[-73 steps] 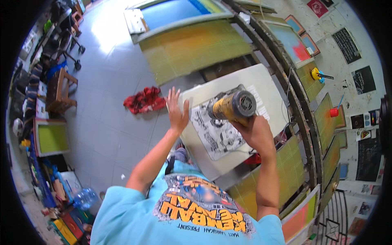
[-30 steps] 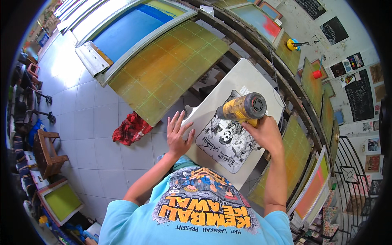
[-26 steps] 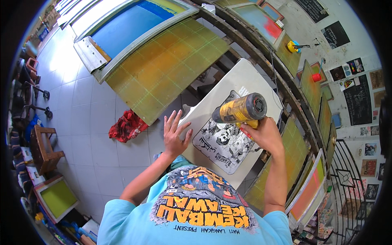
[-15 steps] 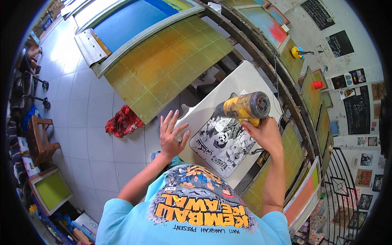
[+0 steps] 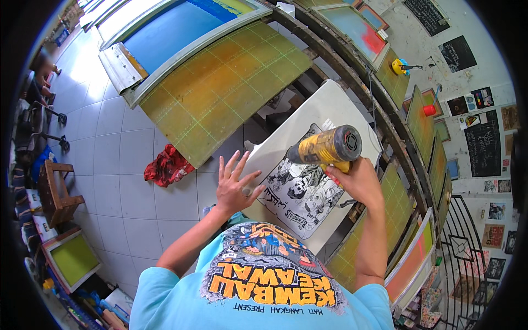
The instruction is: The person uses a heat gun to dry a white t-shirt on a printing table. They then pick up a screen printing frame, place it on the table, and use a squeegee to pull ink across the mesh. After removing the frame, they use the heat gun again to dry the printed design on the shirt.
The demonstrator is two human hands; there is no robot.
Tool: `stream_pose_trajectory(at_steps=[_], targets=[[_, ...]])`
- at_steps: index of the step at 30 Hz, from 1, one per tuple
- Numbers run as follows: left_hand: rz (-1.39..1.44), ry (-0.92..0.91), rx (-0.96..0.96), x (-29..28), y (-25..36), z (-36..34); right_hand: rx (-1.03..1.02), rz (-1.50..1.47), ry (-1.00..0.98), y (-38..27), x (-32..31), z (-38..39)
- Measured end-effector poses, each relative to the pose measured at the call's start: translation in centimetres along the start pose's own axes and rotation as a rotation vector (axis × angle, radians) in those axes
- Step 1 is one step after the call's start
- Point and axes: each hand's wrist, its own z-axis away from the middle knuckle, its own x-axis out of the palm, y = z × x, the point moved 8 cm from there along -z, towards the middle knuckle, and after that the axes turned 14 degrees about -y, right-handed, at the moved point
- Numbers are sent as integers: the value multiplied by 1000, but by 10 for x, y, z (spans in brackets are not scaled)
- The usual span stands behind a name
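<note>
My right hand (image 5: 356, 179) is wrapped round the handle of a yellow and black heat gun (image 5: 325, 145). Its nozzle points left, above a black-and-white illustrated print (image 5: 300, 201) with rounded corners. The print lies on a white board (image 5: 327, 102), and the heat gun hides part of its upper area. At the board's left edge, my left hand (image 5: 235, 187) has its fingers spread and holds nothing. Whether its fingers touch the board I cannot tell.
Greenish-brown gridded boards (image 5: 220, 82) flank the white board. A framed screen with a blue surface (image 5: 176, 38) sits beyond. On the tiled floor lies a crumpled red cloth (image 5: 169, 166); a wooden stool (image 5: 58, 190) stands at left. Dark metal rails (image 5: 360, 82) run along the right.
The heat gun has shifted very slightly to the left over the print. My left hand stays spread in nearly the same place, and the view has moved a little.
</note>
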Motion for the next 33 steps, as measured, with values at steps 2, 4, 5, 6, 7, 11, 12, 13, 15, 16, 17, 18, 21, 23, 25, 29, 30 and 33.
stream_pose_trajectory(at_steps=[2, 4, 5, 6, 7, 11, 12, 13, 15, 16, 17, 18, 21, 23, 25, 29, 30, 33], targets=[[-26, -67, 21, 3, 5, -2, -53, -40, -1, -2, 1, 3], [-31, -115, 37, 6, 5, -1, -50, -45, 22, 8, 2, 5], [-33, -139, 44, 8, 5, -1, -2, -17, 30, 13, 4, 3], [-40, -161, 39, 9, 5, -2, 45, 10, 39, 17, 4, -1], [-48, -184, 33, 10, 5, -3, 92, 37, 49, 21, 3, -2], [-58, -257, 37, 12, 6, -4, -86, -30, 13, 8, 6, 6], [-64, -267, 57, 13, 7, -3, -108, -47, 3, 7, 6, 8], [-70, -276, 75, 14, 9, -4, -130, -64, -6, 6, 6, 9], [-83, -295, 101, 15, 10, -3, -31, -26, 54, 12, -2, 7], [-91, -305, 107, 17, 9, -2, 19, -6, 86, 16, -7, 6], [-98, -315, 113, 18, 9, -1, 27, 24, 146, 20, -8, 4], [-103, -321, 119, 19, 9, -2, 26, 21, 131, 21, -8, 3], [-121, -346, 129, 22, 9, -2, 7, -2, 74, 23, -5, 2], [-135, -372, 124, 25, 8, -1, -28, -37, 22, 23, -1, 1], [-147, -377, 119, 25, 9, -1, -4, -18, 80, 26, -4, -1], [-168, -374, 124, 25, 11, -1, 22, 5, 146, 25, -8, -1], [-165, -374, 124, 24, 11, -1, 13, -21, 108, 24, -6, -2], [-161, -363, 125, 23, 11, -1, -3, -57, 63, 22, -6, -3]])
